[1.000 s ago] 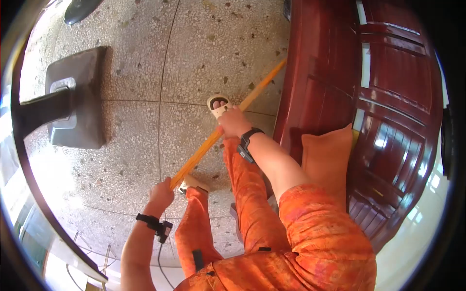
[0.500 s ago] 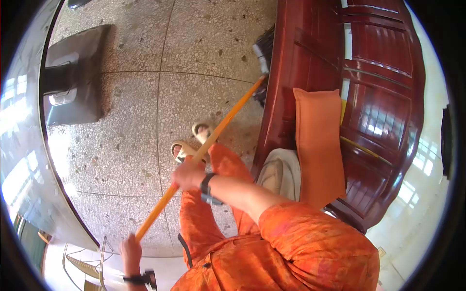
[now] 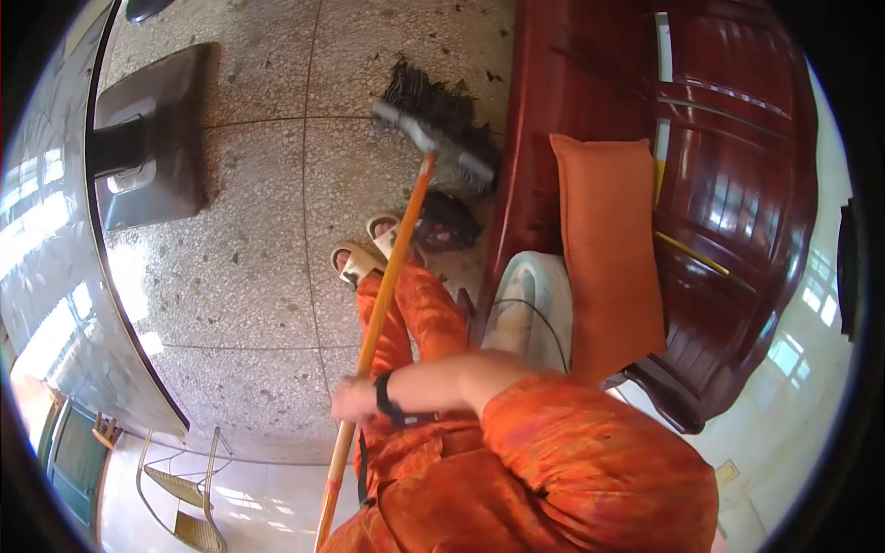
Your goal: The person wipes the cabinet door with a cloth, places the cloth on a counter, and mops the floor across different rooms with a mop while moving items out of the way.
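Note:
My right hand (image 3: 354,399), with a black band on its wrist, is closed around the orange handle of a mop (image 3: 392,276). The handle slants from the bottom of the view up past my feet. At its far end, a grey bar and dark, shaggy strands (image 3: 419,88) lie on the speckled floor, close to the front of the red wooden bench. My left hand is out of view, and the lower end of the handle runs off the bottom edge.
A red wooden bench (image 3: 544,92) runs along the right, bearing an orange cushion (image 3: 608,258). A dark object (image 3: 447,223) sits on the floor by my sandals (image 3: 355,263). To the left are a glossy tabletop (image 3: 55,249) and its dark pedestal base (image 3: 161,138). A chair (image 3: 189,493) stands lower left.
The mop head has come out from beside the bench, leftward onto open floor. Its handle is now steeper. My right hand has moved down toward me, and my left hand has left the view.

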Demonstrator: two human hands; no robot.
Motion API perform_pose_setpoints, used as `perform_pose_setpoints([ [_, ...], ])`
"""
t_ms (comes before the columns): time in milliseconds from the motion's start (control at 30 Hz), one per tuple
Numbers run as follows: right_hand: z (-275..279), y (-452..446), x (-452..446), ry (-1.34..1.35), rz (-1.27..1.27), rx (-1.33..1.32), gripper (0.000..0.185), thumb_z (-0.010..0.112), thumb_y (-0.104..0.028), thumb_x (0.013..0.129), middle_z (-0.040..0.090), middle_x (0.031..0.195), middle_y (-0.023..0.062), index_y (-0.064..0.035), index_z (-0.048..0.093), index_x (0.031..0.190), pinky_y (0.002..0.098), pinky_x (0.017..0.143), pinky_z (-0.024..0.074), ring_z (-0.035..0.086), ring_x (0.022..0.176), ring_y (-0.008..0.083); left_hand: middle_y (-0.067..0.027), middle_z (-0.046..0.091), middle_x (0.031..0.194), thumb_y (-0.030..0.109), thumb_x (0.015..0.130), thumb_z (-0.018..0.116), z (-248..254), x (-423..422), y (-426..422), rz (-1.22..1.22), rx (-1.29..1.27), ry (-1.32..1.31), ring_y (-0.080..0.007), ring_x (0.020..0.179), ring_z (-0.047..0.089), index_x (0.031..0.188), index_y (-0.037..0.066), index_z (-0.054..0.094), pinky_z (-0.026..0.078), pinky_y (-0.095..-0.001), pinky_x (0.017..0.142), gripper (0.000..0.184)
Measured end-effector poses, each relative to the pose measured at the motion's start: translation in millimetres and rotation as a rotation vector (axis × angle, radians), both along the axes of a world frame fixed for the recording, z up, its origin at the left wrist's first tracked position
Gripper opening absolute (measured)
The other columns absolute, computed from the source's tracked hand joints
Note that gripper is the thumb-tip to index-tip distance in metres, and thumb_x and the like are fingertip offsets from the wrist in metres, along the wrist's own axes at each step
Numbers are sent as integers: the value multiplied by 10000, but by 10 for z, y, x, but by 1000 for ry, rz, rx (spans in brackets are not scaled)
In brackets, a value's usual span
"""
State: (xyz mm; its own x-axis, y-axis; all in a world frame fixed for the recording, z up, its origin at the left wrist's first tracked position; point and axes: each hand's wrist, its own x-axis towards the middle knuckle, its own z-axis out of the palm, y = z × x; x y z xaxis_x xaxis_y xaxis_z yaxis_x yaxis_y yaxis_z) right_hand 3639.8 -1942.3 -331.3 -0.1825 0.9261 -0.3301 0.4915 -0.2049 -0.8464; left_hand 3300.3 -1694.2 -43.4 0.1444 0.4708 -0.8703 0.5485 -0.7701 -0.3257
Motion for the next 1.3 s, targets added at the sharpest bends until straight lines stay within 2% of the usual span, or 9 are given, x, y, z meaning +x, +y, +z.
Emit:
perform_pose_setpoints([
  [67, -113, -232, 323, -44, -19, 55, 49, 613, -162, 605, 597, 618, 76, -112, 612, 608, 359, 554, 474, 595, 639, 238, -166, 549, 650, 118, 699, 525, -528, 218, -224, 180, -39, -95, -353, 616, 546, 825, 79, 500, 417, -447, 519, 134],
  [133, -628, -523, 508, -127, -333, 192, 113, 611, -182, 572, 512, 502, 65, -115, 541, 514, 351, 466, 427, 542, 520, 242, -169, 536, 647, 77, 682, 532, -1052, 370, -385, 328, -98, -192, -362, 631, 538, 762, 76, 484, 403, -455, 520, 93],
  [200, -609, -688, 1101, -405, -199, -127, 76, 607, -196, 582, 547, 544, 45, -131, 574, 563, 365, 520, 429, 557, 545, 225, -177, 537, 655, 69, 691, 517, -2121, -384, -113, 301, -115, -358, -378, 644, 536, 793, 69, 478, 407, -445, 519, 110],
  [233, -864, -880, 1225, -535, -413, 30, 51, 610, -189, 592, 578, 577, 32, -139, 598, 583, 347, 512, 441, 585, 578, 213, -181, 541, 656, 82, 693, 525, -2094, 375, -413, 175, -148, -340, -383, 650, 536, 812, 66, 475, 410, -454, 530, 130],
  [300, -747, -1026, 1817, -500, -375, -226, 63, 604, -187, 599, 603, 629, 59, -150, 641, 632, 360, 557, 456, 591, 632, 229, -192, 550, 661, 121, 700, 537, -2125, 1778, -995, -36, -172, -287, -396, 658, 536, 843, 63, 470, 415, -472, 556, 168],
  [433, -1331, -1457, 2557, -671, -365, -526, 113, 616, -176, 648, 622, 732, 102, -85, 647, 707, 367, 649, 471, 604, 726, 257, -218, 564, 679, 195, 718, 530, -2812, 2689, -1446, -118, -265, -298, -415, 661, 543, 857, 65, 466, 418, -503, 590, 202],
  [633, -1945, -2129, 2489, -702, -469, -464, 101, 581, -138, 625, 606, 727, 117, -89, 630, 699, 390, 695, 439, 584, 744, 288, -204, 566, 660, 170, 712, 521, -3482, 3179, -1475, -192, -463, -309, -406, 647, 547, 871, 71, 449, 425, -498, 570, 201],
  [833, -1943, -1902, 1664, -539, -458, -565, 118, 553, -167, 634, 610, 737, 87, -117, 623, 715, 370, 725, 404, 583, 767, 253, -178, 560, 621, 148, 720, 494, -3437, 2841, -864, -330, -435, -247, -387, 615, 550, 835, 96, 453, 424, -491, 552, 132],
  [1300, -1135, -55, -603, -322, -612, -298, 122, 612, -235, 580, 597, 705, 48, -145, 611, 662, 398, 705, 400, 569, 752, 234, -193, 544, 592, 76, 636, 517, -1613, 692, 552, -271, -210, -190, -398, 605, 535, 725, 52, 471, 422, -482, 551, 103],
])
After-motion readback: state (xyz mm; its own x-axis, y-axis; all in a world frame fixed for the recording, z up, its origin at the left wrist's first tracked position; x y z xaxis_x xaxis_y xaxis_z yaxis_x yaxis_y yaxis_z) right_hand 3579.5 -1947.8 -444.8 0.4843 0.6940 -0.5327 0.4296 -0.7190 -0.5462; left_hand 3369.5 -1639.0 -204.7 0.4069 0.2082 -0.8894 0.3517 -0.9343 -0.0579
